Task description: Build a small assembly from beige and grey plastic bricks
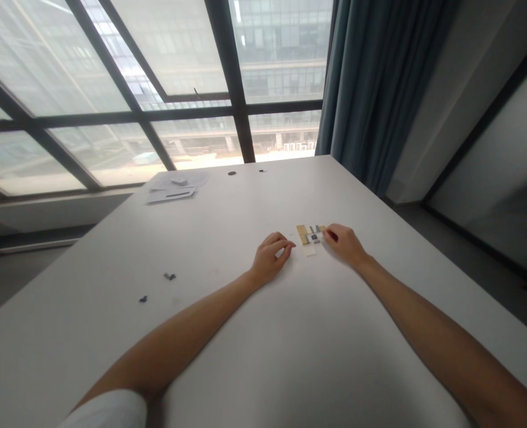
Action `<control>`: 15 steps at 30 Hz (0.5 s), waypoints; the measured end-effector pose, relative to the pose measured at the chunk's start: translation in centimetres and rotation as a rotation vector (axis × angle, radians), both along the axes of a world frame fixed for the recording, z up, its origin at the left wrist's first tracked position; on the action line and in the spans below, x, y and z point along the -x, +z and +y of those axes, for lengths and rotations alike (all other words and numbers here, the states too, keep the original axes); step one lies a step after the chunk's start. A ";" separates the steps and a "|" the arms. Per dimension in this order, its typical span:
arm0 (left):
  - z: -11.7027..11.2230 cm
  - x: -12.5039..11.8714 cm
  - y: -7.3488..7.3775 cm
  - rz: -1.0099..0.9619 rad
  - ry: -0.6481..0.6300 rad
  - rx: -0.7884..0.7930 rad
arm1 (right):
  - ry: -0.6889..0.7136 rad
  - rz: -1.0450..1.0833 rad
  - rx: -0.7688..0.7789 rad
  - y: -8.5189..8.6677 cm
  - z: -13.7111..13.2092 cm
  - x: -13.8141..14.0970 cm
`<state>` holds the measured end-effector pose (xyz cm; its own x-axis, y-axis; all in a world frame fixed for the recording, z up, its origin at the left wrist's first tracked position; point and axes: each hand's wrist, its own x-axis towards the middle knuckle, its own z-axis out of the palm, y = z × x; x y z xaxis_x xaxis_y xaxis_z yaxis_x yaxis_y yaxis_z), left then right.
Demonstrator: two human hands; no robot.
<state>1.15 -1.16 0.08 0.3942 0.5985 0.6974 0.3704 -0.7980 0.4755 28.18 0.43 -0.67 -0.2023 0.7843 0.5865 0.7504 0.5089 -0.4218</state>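
Note:
A small flat cluster of tan, grey and white pieces (310, 235) lies on the white table (227, 333). My right hand (344, 242) rests at its right edge with the fingers pinched together on a tiny piece I cannot make out. My left hand (271, 257) lies just left of the cluster, fingers curled and thumb meeting the fingertips; whatever is between them is too small to see.
Papers (174, 189) lie at the far left of the table near the window. Two small dark pieces (169, 276) (143, 299) sit on the left side, and two round holes (232, 173) near the far edge. A dark curtain (374, 89) hangs at the right.

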 end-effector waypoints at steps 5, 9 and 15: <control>-0.1 0.0 0.0 0.004 -0.002 0.009 | -0.185 0.076 -0.097 0.2 0.1 -0.5; -0.2 0.0 0.3 0.008 -0.003 0.009 | -0.324 0.040 -0.075 -0.1 0.2 -0.6; -0.1 0.0 0.1 0.029 0.003 0.011 | -0.471 0.038 0.042 -0.1 0.3 -0.6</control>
<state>1.13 -1.25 0.22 0.4123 0.6074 0.6790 0.3859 -0.7916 0.4738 28.75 0.73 -0.76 0.2026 0.8087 0.5522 0.8789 0.0985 -0.4668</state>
